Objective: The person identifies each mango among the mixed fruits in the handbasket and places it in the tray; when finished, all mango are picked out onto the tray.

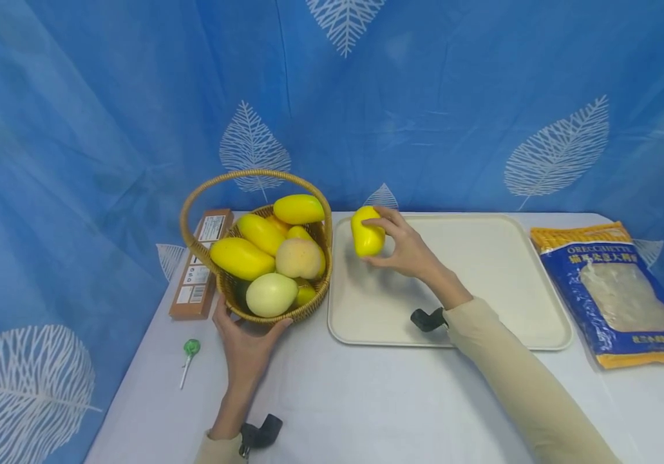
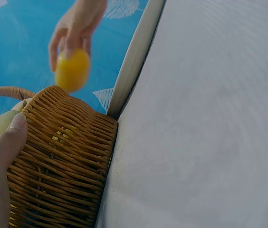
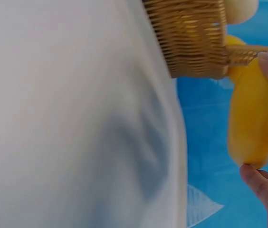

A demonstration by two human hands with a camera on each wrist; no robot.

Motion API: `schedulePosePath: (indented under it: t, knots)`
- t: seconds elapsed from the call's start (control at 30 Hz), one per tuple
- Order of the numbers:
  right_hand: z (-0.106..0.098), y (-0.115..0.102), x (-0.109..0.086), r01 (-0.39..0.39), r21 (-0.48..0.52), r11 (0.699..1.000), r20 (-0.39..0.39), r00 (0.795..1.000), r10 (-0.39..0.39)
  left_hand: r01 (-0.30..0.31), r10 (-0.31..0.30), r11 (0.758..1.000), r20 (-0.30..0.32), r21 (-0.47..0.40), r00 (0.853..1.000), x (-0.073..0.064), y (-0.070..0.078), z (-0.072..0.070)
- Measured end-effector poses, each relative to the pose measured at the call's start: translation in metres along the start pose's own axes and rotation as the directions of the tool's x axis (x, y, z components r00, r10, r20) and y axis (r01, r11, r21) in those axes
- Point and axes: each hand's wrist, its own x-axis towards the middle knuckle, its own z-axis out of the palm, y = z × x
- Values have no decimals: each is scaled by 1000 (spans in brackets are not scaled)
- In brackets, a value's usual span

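A yellow mango [image 1: 366,237] is pinched between the thumb and fingers of my right hand [image 1: 408,250], raised over the left end of the tray. Seen from the right wrist, the mango [image 3: 253,118] is held by its two ends. My left hand [image 1: 247,351] grips the near side of a wicker basket [image 1: 312,309], its thumb [image 2: 15,130] against the weave at the rim. In the basket lie several yellow mangoes [image 1: 242,259], a fuzzy peach [image 1: 298,258] and a pale green round fruit [image 1: 271,295]. The basket handle [image 1: 256,172] arches above them.
A cream tray [image 1: 482,277] lies just right of the basket. Farther right is a blue and yellow pasta bag [image 1: 621,296]. Left of the basket are a brown box [image 1: 192,299] with white labels and a green lollipop [image 1: 191,348]. A blue curtain [image 1: 424,96] hangs behind.
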Motion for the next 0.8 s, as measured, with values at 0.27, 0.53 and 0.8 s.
schedulePosePath:
  t: [0.27, 0.53, 0.8]
  knots:
    - [10, 12, 2, -44, -12, 999, 83, 996, 44, -9, 9, 1000, 2, 11, 1000, 0, 2, 0]
    - [16, 17, 4, -52, -2, 999, 122, 991, 52, -21, 21, 1000, 1, 2, 1000, 2, 0, 0]
    - [21, 20, 6, -55, 2, 998, 146, 988, 54, -32, 32, 999, -1, -10, 999, 2, -1, 0]
